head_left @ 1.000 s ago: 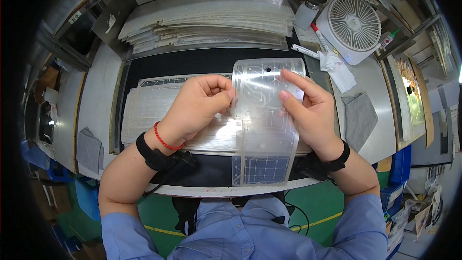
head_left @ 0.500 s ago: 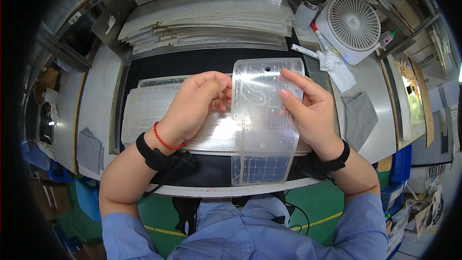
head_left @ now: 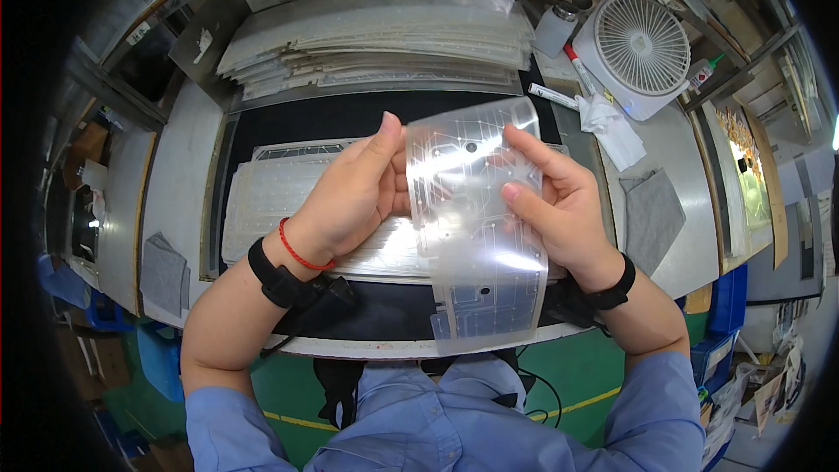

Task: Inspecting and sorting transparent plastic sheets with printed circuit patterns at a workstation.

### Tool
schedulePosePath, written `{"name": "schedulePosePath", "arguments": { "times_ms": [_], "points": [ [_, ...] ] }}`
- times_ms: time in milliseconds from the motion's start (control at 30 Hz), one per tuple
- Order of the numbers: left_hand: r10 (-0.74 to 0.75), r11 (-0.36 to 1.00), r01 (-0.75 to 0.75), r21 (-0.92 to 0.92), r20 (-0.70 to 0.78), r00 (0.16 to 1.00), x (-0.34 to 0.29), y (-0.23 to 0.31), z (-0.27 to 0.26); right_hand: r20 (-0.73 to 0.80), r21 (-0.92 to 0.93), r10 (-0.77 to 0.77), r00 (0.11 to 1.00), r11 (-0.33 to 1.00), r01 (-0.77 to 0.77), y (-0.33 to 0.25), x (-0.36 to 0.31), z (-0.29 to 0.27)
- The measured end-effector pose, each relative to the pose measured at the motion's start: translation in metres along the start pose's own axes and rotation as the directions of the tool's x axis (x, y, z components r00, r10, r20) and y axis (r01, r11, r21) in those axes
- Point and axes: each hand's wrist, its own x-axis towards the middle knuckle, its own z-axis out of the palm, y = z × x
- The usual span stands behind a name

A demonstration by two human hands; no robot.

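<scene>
A clear, flexible plastic sheet with printed circuit lines (head_left: 476, 201) hangs curved in front of me, its lower end over the bench's near edge. My right hand (head_left: 564, 197) pinches its right side, thumb and index finger on the front and the other fingers behind. At its left edge is my left hand (head_left: 363, 188), thumb stretched up and apart; its fingertips are partly hidden by the sheet. Beneath both hands lies a stack of similar clear sheets (head_left: 275, 210) on a black mat (head_left: 306, 114).
A taller pile of clear sheets (head_left: 376, 39) stands at the back. At the back right are a white fan (head_left: 642, 44), a bottle (head_left: 556, 28), a marker (head_left: 553, 96) and crumpled tissue (head_left: 612, 127). Grey cloths (head_left: 651, 218) lie on the right, with another cloth (head_left: 163, 271) on the left.
The sheet has shifted slightly left at the top and bends more, and its lower end now shows a dark hole. My left thumb has lifted and the left fingers have straightened.
</scene>
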Motion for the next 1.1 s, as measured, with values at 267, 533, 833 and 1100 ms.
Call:
{"name": "schedulePosePath", "arguments": {
  "times_ms": [267, 533, 833, 1100],
  "points": [
    [0.345, 0.937, -0.329, 0.118, -0.162, 0.924, 0.003, 0.016, -0.021, 0.203, -0.086, 0.205, 0.958, 0.978, -0.191, -0.007, 0.005, -0.003],
    [0.418, 0.895, -0.365, 0.256, -0.196, 0.887, 0.004, 0.047, -0.05, 0.199, -0.109, 0.158, 0.967, 0.984, -0.139, -0.003, 0.006, -0.002],
    [0.222, 0.913, -0.187, 0.363, -0.058, 0.973, 0.0, 0.022, -0.028, -0.066, 0.22, 0.076, 0.995, 0.974, -0.059, -0.003, 0.013, -0.01],
    [-0.189, 0.975, 0.118, 0.186, 0.431, 0.882, -0.014, 0.007, -0.014, -0.251, 0.339, -0.012, 0.968, 0.936, 0.1, 0.003, 0.017, -0.026]
  ]
}}
